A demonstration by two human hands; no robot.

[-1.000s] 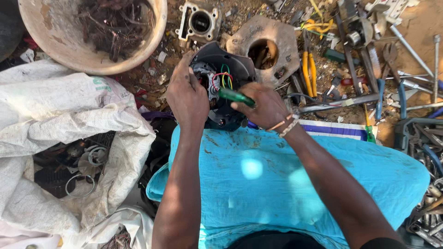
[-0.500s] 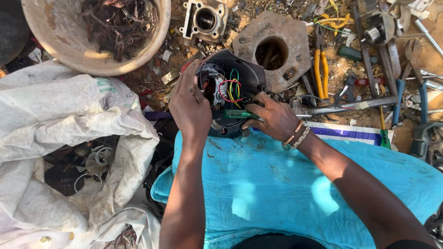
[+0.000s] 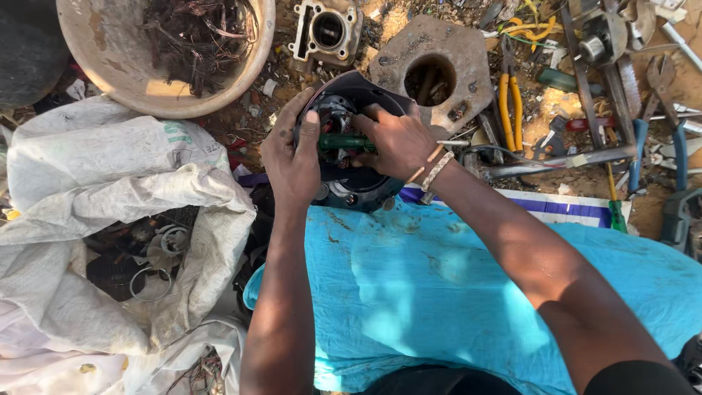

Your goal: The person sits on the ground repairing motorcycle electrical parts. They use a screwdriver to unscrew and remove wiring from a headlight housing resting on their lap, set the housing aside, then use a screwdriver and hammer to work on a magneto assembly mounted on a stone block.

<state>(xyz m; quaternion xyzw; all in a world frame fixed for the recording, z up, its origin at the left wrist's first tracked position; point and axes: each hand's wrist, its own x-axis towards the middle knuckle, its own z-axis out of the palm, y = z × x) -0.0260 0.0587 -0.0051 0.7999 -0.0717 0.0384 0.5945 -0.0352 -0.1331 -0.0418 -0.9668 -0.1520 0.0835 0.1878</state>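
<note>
Hands are both on a round black motor housing [image 3: 351, 183] sitting just above the middle of the frame, propped at the top edge of a turquoise cloth [image 3: 453, 292] that fills the lower right. The left hand [image 3: 292, 157] is wrapped around the housing's left rim, fingers curled over the edge with the thumb on top, so it's gripping the casing. The right hand [image 3: 395, 139] comes in from the right side, fingers clenched around a green-handled screwdriver [image 3: 344, 141] that lies roughly horizontal across the open face of the housing, tip end pointing left toward the left hand. Can't really see the tip itself, it's buried in the innards.

Around it: a big tan bowl [image 3: 95, 73] full of tangled scrap wire in the upper left, a metal engine cylinder block [image 3: 325, 33] at the top centre, and a rusty plate with a round hole [image 3: 468, 62] right behind the housing. Yellow-handled pliers [image 3: 512, 106] lie to the right of that plate, with a pile of wrenches and other tools [image 3: 643, 88] in the upper right corner. A white sack [image 3: 110, 183] with rings and bits inside takes up the left side
</note>
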